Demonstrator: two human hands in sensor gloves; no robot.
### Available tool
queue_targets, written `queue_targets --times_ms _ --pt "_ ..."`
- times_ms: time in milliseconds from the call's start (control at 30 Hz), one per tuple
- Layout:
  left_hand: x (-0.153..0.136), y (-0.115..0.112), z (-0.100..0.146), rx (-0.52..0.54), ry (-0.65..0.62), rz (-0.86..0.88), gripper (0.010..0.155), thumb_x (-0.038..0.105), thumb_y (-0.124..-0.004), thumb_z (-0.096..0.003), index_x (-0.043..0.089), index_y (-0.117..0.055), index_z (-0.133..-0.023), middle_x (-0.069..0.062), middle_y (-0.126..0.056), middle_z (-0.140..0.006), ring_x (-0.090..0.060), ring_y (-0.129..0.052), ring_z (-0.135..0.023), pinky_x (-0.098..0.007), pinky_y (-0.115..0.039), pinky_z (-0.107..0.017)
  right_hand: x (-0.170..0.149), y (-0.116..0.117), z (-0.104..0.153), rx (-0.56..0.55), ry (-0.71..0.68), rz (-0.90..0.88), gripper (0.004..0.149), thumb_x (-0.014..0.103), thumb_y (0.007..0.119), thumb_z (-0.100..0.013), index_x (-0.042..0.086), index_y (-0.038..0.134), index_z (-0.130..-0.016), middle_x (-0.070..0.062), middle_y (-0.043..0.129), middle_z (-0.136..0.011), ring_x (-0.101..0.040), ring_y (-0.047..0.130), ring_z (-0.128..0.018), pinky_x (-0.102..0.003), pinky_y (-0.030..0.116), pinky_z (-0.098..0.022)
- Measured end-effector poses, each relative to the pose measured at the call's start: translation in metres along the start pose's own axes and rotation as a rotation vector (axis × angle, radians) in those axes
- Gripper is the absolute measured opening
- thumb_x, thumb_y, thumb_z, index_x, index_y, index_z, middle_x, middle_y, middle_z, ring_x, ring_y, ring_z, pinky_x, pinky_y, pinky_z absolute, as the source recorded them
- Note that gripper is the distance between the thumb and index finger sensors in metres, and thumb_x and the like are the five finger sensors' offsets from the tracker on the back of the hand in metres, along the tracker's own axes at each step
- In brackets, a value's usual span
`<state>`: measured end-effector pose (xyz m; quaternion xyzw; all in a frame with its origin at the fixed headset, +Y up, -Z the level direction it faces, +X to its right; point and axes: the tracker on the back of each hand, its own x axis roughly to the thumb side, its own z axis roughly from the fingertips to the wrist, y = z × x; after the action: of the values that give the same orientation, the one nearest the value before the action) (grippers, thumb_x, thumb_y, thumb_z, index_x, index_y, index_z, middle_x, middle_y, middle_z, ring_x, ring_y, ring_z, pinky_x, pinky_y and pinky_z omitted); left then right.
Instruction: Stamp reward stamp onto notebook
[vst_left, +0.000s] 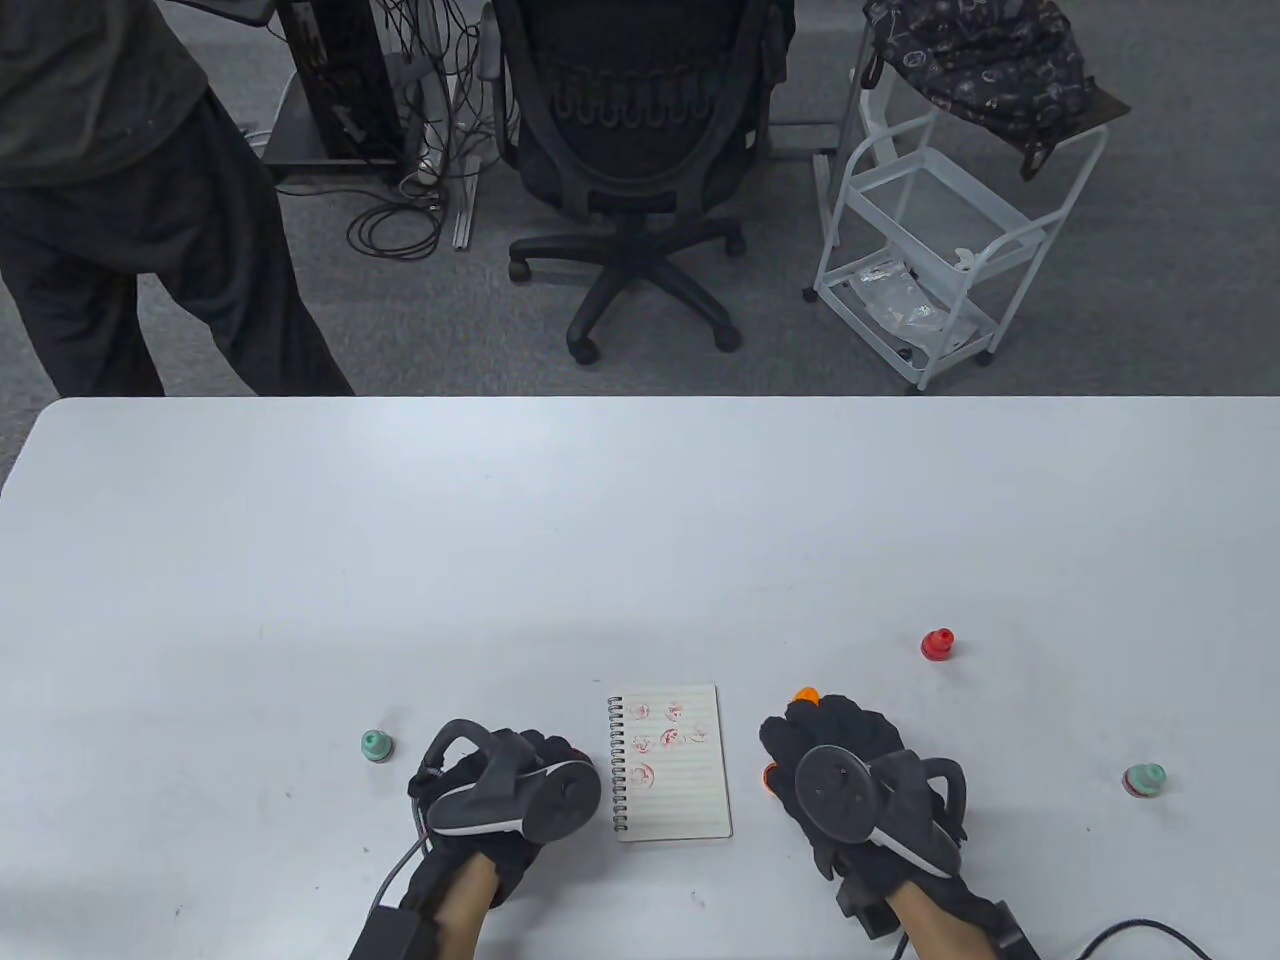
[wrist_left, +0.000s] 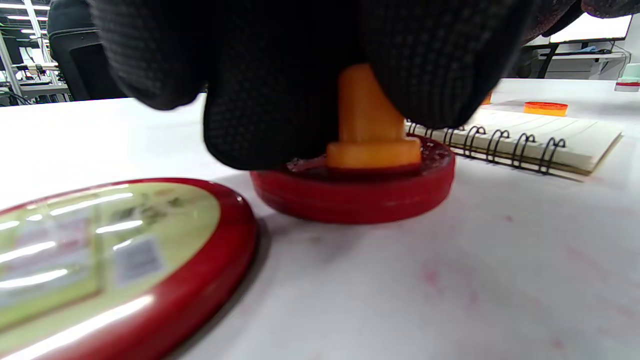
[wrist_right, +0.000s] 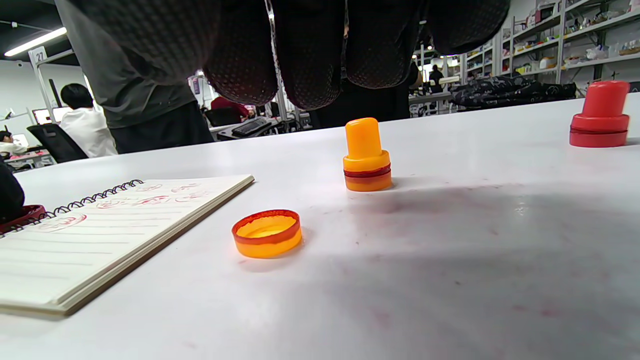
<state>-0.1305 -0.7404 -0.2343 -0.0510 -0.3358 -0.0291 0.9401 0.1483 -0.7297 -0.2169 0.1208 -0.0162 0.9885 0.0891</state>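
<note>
The spiral notebook (vst_left: 670, 762) lies open between my hands, with several red stamp marks on its upper page. My left hand (vst_left: 535, 752) grips an orange stamp (wrist_left: 369, 125) by its handle and presses it down on a round red ink pad (wrist_left: 352, 192), just left of the notebook (wrist_left: 530, 137). My right hand (vst_left: 835, 730) hovers right of the notebook, its fingers (wrist_right: 310, 60) hanging free and holding nothing. Below them stand a second orange stamp (wrist_right: 366, 157) and a loose orange cap (wrist_right: 267, 233).
The ink pad's red lid (wrist_left: 100, 250) with a green label lies beside the pad. A red stamp (vst_left: 938, 645) stands at the far right. Green stamps stand at the left (vst_left: 375, 744) and at the right (vst_left: 1143, 779). The table's far edge (vst_left: 640, 400) is well away.
</note>
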Motion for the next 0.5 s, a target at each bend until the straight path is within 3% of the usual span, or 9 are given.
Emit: queue_targets --times_ms 500 --pt "0.0054 0.0015 -0.0045 -0.012 0.020 -0.062 0.041 0.031 -0.092 -0.0367 0.016 -0.100 -0.074 0.003 -0.113 -0.066 -0.024 -0.103 -0.055 -0.046 -0.085 -0.049 0.0030 0.0002 0.0002 0.025 -0.005 0.015 0.052 0.045 0.075 -0.041 0.030 0.074 -0.091 -0.002 0.071 -0.103 -0.038 0.069 -0.098 -0.060 0.059 -0.072"
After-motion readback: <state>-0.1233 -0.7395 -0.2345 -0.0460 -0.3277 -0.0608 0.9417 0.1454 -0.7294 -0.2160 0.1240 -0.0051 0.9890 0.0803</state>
